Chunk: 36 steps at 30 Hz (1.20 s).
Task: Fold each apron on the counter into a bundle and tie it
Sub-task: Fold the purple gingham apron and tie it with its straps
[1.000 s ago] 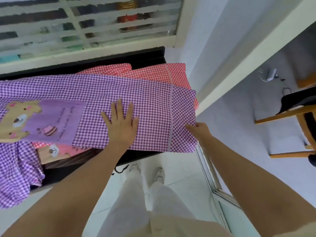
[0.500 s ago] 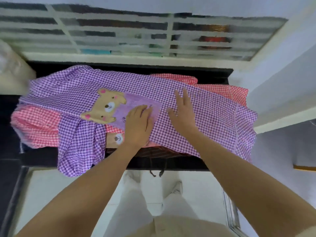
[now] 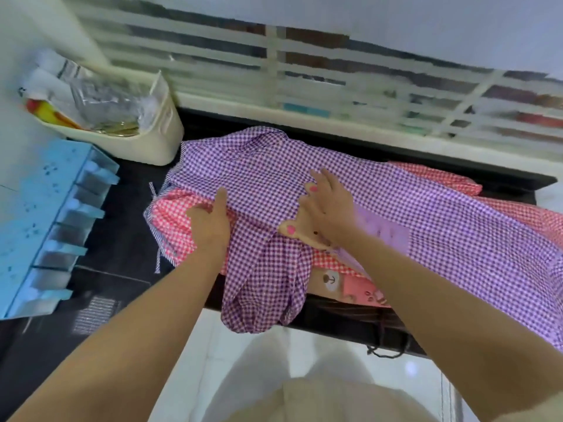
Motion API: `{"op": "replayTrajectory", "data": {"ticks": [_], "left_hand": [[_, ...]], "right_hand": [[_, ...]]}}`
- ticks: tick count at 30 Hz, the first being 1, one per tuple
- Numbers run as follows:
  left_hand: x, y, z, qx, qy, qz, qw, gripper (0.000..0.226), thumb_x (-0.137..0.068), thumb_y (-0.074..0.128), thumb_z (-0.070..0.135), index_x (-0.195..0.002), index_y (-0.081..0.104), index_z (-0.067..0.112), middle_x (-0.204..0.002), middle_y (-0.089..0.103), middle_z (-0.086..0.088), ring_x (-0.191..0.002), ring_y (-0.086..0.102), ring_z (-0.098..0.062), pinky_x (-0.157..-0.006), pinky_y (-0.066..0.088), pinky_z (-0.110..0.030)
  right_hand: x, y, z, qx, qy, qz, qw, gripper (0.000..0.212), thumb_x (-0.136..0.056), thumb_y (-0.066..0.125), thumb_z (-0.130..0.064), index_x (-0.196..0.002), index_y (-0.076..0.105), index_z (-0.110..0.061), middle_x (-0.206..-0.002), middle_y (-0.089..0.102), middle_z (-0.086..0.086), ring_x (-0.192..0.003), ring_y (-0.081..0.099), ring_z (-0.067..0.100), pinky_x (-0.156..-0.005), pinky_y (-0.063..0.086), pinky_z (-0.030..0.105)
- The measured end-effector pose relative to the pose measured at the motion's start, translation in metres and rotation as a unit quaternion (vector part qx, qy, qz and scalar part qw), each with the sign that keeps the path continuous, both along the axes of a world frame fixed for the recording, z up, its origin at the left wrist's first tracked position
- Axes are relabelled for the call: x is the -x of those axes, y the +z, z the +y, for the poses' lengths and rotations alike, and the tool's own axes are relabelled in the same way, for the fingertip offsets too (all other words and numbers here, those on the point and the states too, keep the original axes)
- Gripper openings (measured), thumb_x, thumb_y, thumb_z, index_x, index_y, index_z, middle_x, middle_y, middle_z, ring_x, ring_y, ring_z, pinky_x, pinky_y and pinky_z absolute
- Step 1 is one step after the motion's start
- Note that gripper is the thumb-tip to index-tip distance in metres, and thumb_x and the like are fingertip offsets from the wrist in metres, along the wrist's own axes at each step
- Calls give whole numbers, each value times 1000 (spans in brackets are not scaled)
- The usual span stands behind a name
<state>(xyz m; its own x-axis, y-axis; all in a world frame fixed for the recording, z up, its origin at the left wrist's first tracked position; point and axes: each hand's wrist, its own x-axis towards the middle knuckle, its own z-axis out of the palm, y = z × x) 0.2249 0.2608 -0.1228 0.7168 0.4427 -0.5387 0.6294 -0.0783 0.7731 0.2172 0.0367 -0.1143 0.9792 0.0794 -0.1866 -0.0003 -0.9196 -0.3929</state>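
While my right hand (image 3: 326, 208) presses flat on the purple apron (image 3: 457, 214), my left hand (image 3: 210, 226) pinches its nine-o'clock edge.

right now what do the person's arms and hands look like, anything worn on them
Nothing is worn on the left hand or the right hand: no gloves, watch or bracelet. No rings show on the fingers. The arms are uncovered as far as the frame shows, with no sleeves over the forearms.
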Motion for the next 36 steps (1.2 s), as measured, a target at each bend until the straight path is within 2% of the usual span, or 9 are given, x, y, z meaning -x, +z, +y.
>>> {"op": "replayTrajectory", "data": {"ticks": [4, 9, 13, 17, 23, 28, 31, 34, 36], "left_hand": [[-20, 10, -4, 127, 44, 22, 991, 51, -89, 66, 41, -123, 55, 4, -125, 62, -12, -113, 60, -33, -96, 52, -43], [-12, 18, 7, 104, -67, 13, 992, 49, -95, 60, 24, -136, 43, 4, -128, 53, -5, -118, 53, -23, -101, 47, -37], [0, 22, 38, -34, -205, 158, 965, 42, -92, 61, 34, -111, 60, -3, -83, 70, -12, -65, 65, -20, -59, 52, -27], [-16, 32, 41, -301, -82, 19, 950, 36, -93, 53, 42, -72, 56, 13, -66, 54, -1, -66, 53, -21, -60, 36, -28], [-92, 24, -8, -349, -296, -199, 867, 32, -87, 57, 36, -103, 64, 10, -106, 64, -9, -104, 53, -28, -91, 36, -34], [-145, 10, -55, -363, -450, -73, 813, 71, -91, 47, 63, -146, 40, 19, -149, 43, -13, -144, 25, -31, -116, 17, -43], [-153, 18, -61, -422, -536, 64, 728, 72, -83, 43, 76, -127, 57, 20, -120, 62, -10, -126, 47, -30, -107, 27, -43], [-152, 25, -49, -257, -552, 14, 794, 37, -86, 67, 47, -82, 66, 11, -77, 64, -3, -83, 64, -23, -77, 44, -33], [-146, 34, -41, -48, -482, 4, 875, 17, -87, 72, 23, -87, 71, 6, -81, 71, -6, -78, 67, -22, -75, 52, -34]], "right_hand": [[5, -11, 15, -59, 119, 142, 981, 56, -103, 13, -53, -130, 52, -22, -136, 56, 19, -126, 51, 44, -96, 43, 66], [-25, -15, -3, -123, -69, 36, 989, 37, -99, 45, -41, -124, 61, -19, -125, 58, 2, -118, 53, 22, -100, 41, 36], [-65, -13, -17, -43, -103, 41, 993, 66, -99, 50, -38, -154, 23, -14, -161, 22, 9, -148, 17, 26, -120, 15, 45], [-96, -12, -19, 62, -104, 153, 981, 69, -99, 38, -52, -154, 19, -16, -155, 33, 13, -146, 24, 29, -119, 5, 46], [-98, 2, -28, -101, -61, 195, 974, 36, -100, 47, -35, -101, 64, -4, -98, 60, 9, -93, 60, 27, -73, 47, 32], [-97, 19, -34, -200, 26, 283, 938, 28, -100, 48, -28, -118, 63, -11, -120, 62, 4, -107, 57, 18, -88, 41, 30], [-103, 20, -38, -252, -10, 411, 876, 32, -99, 46, -31, -113, 66, -12, -121, 65, 5, -105, 58, 16, -91, 42, 28], [-112, 17, -41, -204, -65, 450, 867, 36, -97, 43, -37, -92, 72, -16, -112, 68, 7, -103, 62, 25, -91, 47, 34], [-115, 9, -42, -113, -29, 422, 899, 33, -96, 49, -40, -106, 70, -16, -119, 63, 6, -105, 59, 24, -95, 45, 36]]}}
